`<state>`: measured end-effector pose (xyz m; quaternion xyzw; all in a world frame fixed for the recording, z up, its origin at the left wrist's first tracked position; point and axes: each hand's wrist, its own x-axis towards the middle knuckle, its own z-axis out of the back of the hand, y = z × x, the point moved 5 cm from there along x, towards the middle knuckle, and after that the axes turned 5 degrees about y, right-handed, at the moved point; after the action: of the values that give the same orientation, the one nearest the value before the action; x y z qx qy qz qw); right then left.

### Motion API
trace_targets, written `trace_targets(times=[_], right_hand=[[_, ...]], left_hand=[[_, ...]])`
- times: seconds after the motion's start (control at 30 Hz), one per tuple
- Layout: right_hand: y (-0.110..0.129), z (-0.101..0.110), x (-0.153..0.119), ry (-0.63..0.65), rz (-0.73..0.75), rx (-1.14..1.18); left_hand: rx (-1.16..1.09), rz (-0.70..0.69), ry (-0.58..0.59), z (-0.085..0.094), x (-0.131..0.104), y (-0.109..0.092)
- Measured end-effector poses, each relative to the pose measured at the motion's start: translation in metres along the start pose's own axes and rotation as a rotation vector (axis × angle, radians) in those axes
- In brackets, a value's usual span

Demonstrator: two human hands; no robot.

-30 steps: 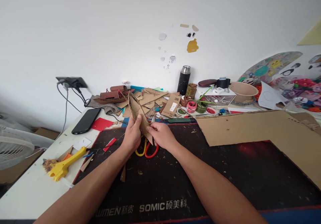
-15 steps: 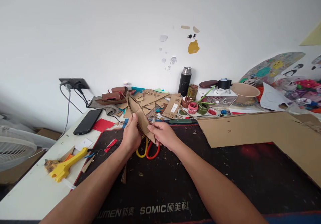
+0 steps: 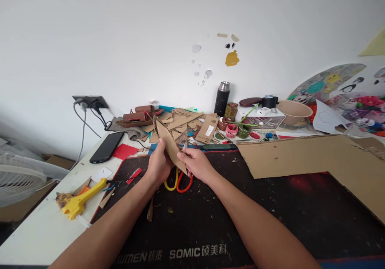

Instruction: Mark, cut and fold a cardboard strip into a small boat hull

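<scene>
Both hands hold a narrow boat-shaped piece of folded cardboard above the dark mat. My left hand is closed round its left side, thumb on the near wall. At its lower right end, my right hand pinches the cardboard between thumb and fingers. Just under the hands lie scissors with one yellow and one red handle loop; their blades are mostly hidden. Behind the piece is a heap of cardboard scraps.
A large cut cardboard sheet covers the mat's right side. At left are a yellow glue gun, a black phone and a fan. Open paint jars and a black thermos stand at the back.
The cardboard piece has tilted slightly and its walls look drawn closer together. Both hands keep their hold. The whole view has shifted a little.
</scene>
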<state>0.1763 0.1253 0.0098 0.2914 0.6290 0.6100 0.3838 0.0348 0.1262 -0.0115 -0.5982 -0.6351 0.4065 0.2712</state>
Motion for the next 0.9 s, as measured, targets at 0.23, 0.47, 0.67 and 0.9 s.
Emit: trace_targets(times=[0.23,0.47,0.67,0.9], right_hand=[[-0.007,-0.001,0.006,0.009,0.012,-0.013],[-0.008,0.001,0.008,0.035,0.045,-0.061],[-0.003,-0.002,0.002,0.101,0.052,-0.159],[0.006,-0.003,-0.001,0.074,0.042,0.035]], left_hand=[[0.022,-0.081,0.000,-0.010,-0.008,0.000],[0.101,-0.117,0.027,-0.025,-0.018,-0.010],[0.167,-0.080,0.053,-0.023,-0.015,-0.017],[0.127,-0.086,0.030,-0.018,-0.011,-0.021]])
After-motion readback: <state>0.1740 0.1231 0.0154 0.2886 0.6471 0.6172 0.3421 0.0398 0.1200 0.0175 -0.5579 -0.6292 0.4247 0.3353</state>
